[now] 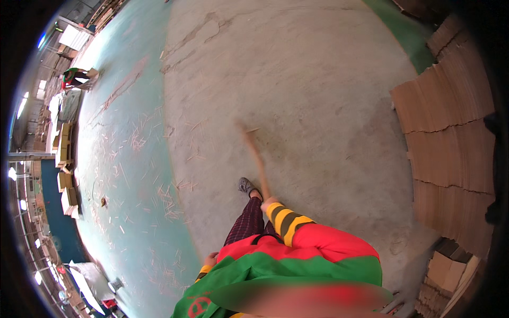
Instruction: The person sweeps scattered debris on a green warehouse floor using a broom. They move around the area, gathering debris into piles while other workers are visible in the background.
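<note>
My right hand [269,203] is closed around the near end of a long, thin brown stick [257,159]. The stick slants forward and a little left over the grey floor, and its far end is smeared by motion. Whether anything is fixed to that end cannot be made out. My left hand [211,258] hangs low at my left side, partly hidden by my clothing, its fingers too small to read. One grey shoe [245,185] shows just left of the stick, below a dark checked trouser leg [246,222].
Tall stacks of brown cardboard sheets [445,143] line the right side, with cardboard boxes [444,271] lower down. Thin scraps [169,204] litter the green floor strip [122,175] at left. Cartons [64,143] stand along the left edge. Far left, another person [74,77] bends over.
</note>
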### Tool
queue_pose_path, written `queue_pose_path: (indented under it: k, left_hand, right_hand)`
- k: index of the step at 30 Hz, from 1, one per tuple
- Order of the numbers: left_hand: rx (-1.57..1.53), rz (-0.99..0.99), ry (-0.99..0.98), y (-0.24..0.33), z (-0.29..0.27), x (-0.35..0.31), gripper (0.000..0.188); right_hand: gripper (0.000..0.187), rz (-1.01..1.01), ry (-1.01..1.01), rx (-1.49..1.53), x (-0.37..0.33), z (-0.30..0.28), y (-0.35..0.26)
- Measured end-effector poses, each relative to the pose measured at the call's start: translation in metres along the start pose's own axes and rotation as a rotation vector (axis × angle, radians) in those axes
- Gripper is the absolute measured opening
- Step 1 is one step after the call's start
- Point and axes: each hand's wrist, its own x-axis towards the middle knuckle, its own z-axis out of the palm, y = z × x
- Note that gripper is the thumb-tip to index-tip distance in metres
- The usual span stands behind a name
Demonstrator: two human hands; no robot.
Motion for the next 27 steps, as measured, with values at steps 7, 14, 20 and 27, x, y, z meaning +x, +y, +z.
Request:
queue_pose_path:
  k: [7,14,20,27]
  left_hand:
    - [-0.038,0.178,0.093,0.099,-0.008,0.055,0.040]
    - [0.079,0.287,-0.017,0.192,-0.034,0.187,0.037]
    - [0.590,0.462,-0.019,0.408,-0.045,0.275,0.029]
    - [-0.082,0.531,-0.085,0.670,0.005,0.219,0.040]
  right_hand:
    - [0.048,-0.354,-0.029,-0.513,-0.001,-0.071,-0.062]
    - [0.057,-0.215,0.221,-0.372,0.004,-0.226,-0.008]
    - [0.038,0.305,0.564,0.283,-0.028,-0.286,0.053]
    - [0.011,0.365,0.380,1.872,0.001,-0.413,0.098]
